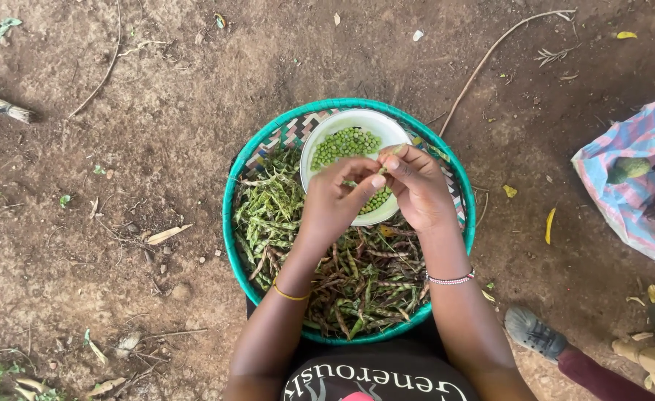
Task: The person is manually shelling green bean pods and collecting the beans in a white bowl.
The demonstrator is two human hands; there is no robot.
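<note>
- hands meet over the white bowl: the left hand (336, 199) and the right hand (416, 187) are close together, fingertips touching.
- both hands pinch one small green pod (391, 153) between thumbs and fingers, right above the bowl.
- bowl (327, 128) sits just under the hands, and it holds a heap of little green peas (346, 143).
- under the bowl is a big round basket tray (230, 215) with a green rim.
- pods (271, 215) lie in a pile in the tray, green ones by the left hand and browner ones below both wrists.
- left wrist has a thin yellow band (289, 295); right wrist has a beaded band (451, 279).
- far off to the right of the right hand lies a striped pink and blue bag (632, 178) on the dirt.
- near the right elbow is a grey shoe (534, 333) of another person.
- far to the left of the left hand, a broom end (4, 107) lies on the ground.
</note>
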